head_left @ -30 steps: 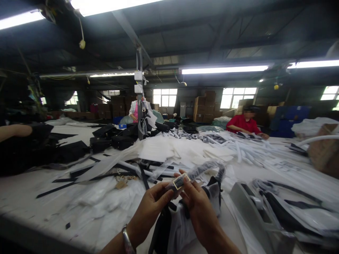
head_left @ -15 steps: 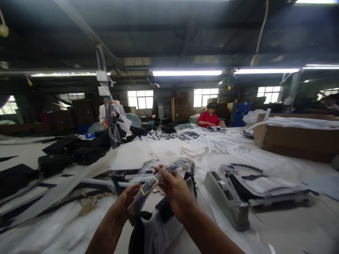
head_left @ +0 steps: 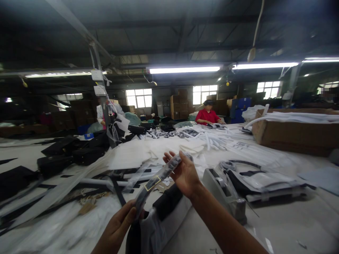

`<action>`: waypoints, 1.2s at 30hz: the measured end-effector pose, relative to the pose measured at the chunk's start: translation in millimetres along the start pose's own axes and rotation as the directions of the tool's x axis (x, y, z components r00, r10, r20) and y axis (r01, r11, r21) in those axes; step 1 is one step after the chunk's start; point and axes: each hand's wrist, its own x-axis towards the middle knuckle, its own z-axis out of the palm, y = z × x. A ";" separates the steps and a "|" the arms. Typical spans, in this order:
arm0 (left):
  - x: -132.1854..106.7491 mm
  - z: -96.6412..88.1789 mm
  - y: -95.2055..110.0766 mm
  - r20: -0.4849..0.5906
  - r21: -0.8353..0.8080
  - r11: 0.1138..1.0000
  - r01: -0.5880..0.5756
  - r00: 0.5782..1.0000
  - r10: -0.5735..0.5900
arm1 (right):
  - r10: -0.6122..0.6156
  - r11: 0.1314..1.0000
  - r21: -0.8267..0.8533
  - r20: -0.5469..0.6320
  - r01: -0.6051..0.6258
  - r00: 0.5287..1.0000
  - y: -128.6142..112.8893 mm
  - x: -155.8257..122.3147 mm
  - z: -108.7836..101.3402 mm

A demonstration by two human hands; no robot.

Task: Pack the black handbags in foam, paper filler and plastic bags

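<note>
**Strap (head_left: 163,173) held slantwise above the bag (head_left: 169,201)**

Your left hand (head_left: 124,217) pinches the strap's lower end between thumb and fingers, which seems meant to anchor it. Your right hand (head_left: 186,174) is loose, fingers spread, with the strap's upper stretch lying against them unclasped; that looks like support rather than a grip, probably to stop the strap sagging. The slant leaves the gold frame (head_left: 153,183) uncovered between your hands, so neither blocks your sight of it. Clear wrap (head_left: 172,165) covers the strap, likely against scuffs. Whether the lower end joins the bag is hard to tell, as your left hand hides that spot.

The bag lies just below, in front of you on the tabletop (head_left: 278,227), near enough to share the same working space. To its right stands the tape dispenser (head_left: 221,192), perhaps put there for easy reach. A second bag (head_left: 272,183) lies past the dispenser, well apart from your hands, and white sheets (head_left: 132,157) are spread beyond the strap, leaving your fingers room.
</note>
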 end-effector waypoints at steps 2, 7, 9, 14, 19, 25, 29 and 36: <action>0.9 -2.4 0.5 0.059 -0.018 1.000 0.018 0.998 -0.017 | 0.008 1.000 0.011 -0.023 -0.008 1.000 -8.9 9.4 -3.5; 4.6 -4.1 -7.6 0.081 -0.176 0.981 0.078 0.995 -0.064 | -0.031 0.998 0.042 -0.132 0.037 0.991 -32.9 38.6 -32.8; 5.7 -1.7 -15.8 0.053 -0.315 0.943 0.107 0.994 -0.095 | -0.017 1.000 0.022 -0.170 0.021 0.985 -41.6 45.7 -48.1; 6.7 5.0 -23.4 0.030 -0.500 0.860 0.103 0.994 -0.102 | 0.030 0.998 -0.057 -0.135 -0.037 0.990 -44.6 31.0 -61.5; 7.3 3.3 -8.6 0.013 -0.609 0.790 0.068 0.997 -0.075 | 0.111 0.947 -0.297 -0.056 -0.122 0.992 -1.6 -15.6 -53.6; 10.1 5.8 15.9 0.037 -0.336 0.942 0.010 0.999 0.003 | 0.089 0.758 -0.651 0.161 0.038 0.983 37.5 -38.5 -29.5; 4.8 27.2 27.5 -0.052 -0.423 0.906 -0.026 0.999 0.004 | 0.028 0.764 -0.634 0.222 0.122 0.975 32.4 -27.6 -3.8; -13.4 65.0 22.1 -0.147 -0.483 0.870 -0.099 0.989 0.031 | 0.084 0.721 -0.693 0.107 0.014 0.991 23.7 -33.8 -17.8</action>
